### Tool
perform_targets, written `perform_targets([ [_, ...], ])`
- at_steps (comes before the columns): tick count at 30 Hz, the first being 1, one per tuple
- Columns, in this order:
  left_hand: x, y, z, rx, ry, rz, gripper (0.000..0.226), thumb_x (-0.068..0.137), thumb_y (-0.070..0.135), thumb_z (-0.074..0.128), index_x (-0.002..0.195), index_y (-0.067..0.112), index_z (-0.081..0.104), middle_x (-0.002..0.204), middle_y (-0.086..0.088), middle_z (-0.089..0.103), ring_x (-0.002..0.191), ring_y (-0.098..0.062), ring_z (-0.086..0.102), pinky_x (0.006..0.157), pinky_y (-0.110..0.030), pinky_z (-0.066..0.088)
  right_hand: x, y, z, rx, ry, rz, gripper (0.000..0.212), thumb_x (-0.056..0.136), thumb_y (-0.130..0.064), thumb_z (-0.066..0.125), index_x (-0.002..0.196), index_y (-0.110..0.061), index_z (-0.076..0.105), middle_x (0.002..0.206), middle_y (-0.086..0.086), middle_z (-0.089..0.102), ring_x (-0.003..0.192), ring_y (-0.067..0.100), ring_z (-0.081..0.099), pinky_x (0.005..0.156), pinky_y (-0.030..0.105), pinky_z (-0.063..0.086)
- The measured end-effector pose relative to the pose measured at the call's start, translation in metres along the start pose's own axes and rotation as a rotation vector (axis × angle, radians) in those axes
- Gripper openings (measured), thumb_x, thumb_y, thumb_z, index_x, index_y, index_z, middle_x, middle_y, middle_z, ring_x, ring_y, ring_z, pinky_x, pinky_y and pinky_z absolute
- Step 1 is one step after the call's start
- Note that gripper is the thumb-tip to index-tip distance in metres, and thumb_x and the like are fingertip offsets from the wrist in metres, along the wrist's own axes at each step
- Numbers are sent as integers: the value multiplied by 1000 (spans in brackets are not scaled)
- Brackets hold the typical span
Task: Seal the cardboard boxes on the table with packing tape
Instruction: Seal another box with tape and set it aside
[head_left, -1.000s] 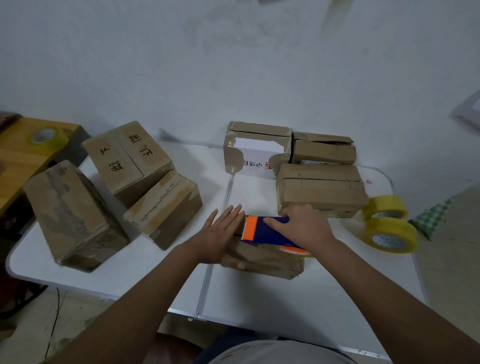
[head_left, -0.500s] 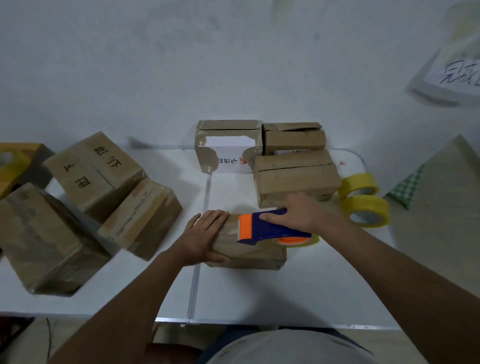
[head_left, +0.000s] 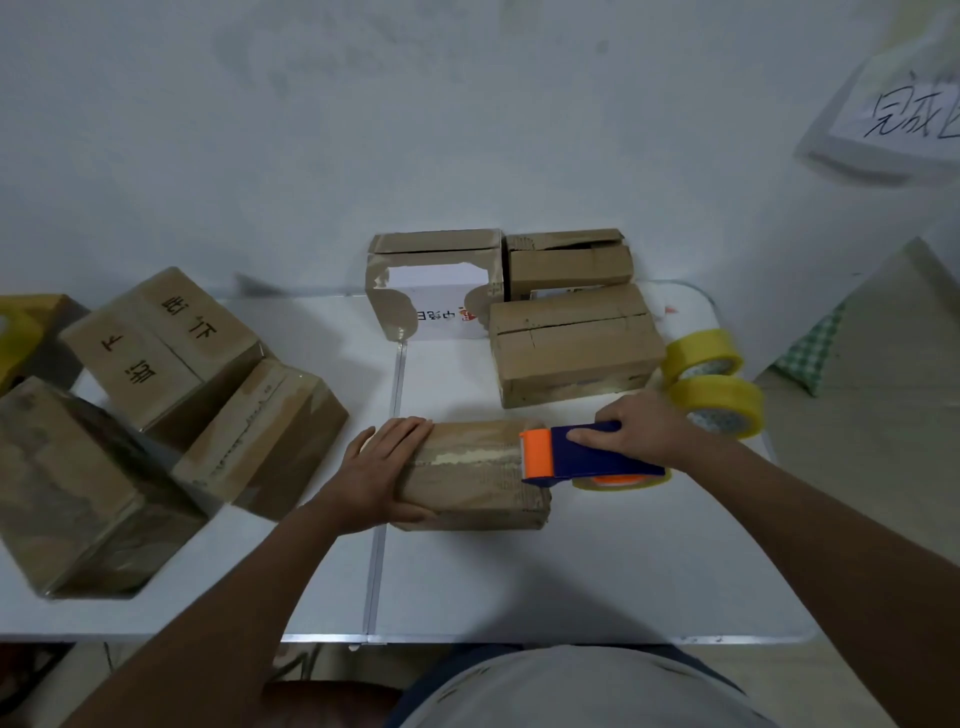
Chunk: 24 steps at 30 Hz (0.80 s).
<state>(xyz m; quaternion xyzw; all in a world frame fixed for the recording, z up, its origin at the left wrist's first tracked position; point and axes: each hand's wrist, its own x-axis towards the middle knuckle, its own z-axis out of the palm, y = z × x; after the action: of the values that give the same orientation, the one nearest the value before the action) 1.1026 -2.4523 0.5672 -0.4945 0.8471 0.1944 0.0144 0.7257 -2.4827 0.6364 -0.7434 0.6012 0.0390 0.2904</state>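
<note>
1. Dead centre of the frame, the person is running tape along the top of a small flat brown cardboard box (head_left: 475, 475) that's sitting on the white folding table (head_left: 571, 582).
2. The left hand (head_left: 382, 475) is lying flat on the box's left end, fingers straight and together, thumb down the near side, pressing it in place and not gripping anything.
3. The right hand (head_left: 641, 434) is wrapped around the blue tape dispenser with the orange nose (head_left: 582, 454), fingers curled over its top. The orange end is sitting at the box's right edge, with a yellowish roll underneath.
4. A pale strip looks to be lying along the middle seam between the two hands, so this pass seems pretty much at its end.
5. Probably next up: tipping the dispenser over the right edge, cutting the tape and rubbing the tail down the side. The left hand should be holding firm so the box isn't sliding.
6. Plenty waiting: three brown boxes (head_left: 571, 343) in the upper centre, one with torn flaps, and three bigger ones (head_left: 156, 338) at left. Two spare yellow tape rolls (head_left: 719, 400) are sitting just right of the dispenser hand.
</note>
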Motion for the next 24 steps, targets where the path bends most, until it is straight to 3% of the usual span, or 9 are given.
perform_targets([
  [5,-18,-16,-9,52,-58,-38,119,68,88,51,158,30,1,164,12,6,150,-7,1,120,-43,-1,9,-10,25,58,18,-58,46,87,-68,47,73,-27,64,67,-7,61,64,5,56,56,21,35],
  [10,0,13,-9,38,22,-158,93,84,84,16,157,25,14,166,9,-2,152,-11,-7,121,-45,-7,10,-5,30,137,-11,-60,46,90,-62,50,82,-21,67,73,-4,66,66,7,59,58,20,39],
  [14,10,33,9,164,71,-202,83,88,76,-5,157,30,-3,164,7,-13,151,-19,-18,120,-46,-8,9,-8,31,169,-30,-48,42,92,-60,50,81,-22,64,72,-6,63,66,6,59,57,19,36],
  [20,20,30,-2,295,24,-190,79,87,72,-14,154,30,-14,162,3,-21,149,-24,-23,119,-48,-13,3,-19,45,217,2,-30,48,92,-61,48,80,-17,64,72,-1,65,65,10,60,58,20,40],
  [24,34,69,15,164,31,-255,72,91,65,-13,154,32,-18,162,4,-25,146,-22,-32,119,-54,-14,-3,-21,57,238,28,-13,46,92,-61,46,83,-19,63,78,-1,66,68,10,61,59,19,41],
])
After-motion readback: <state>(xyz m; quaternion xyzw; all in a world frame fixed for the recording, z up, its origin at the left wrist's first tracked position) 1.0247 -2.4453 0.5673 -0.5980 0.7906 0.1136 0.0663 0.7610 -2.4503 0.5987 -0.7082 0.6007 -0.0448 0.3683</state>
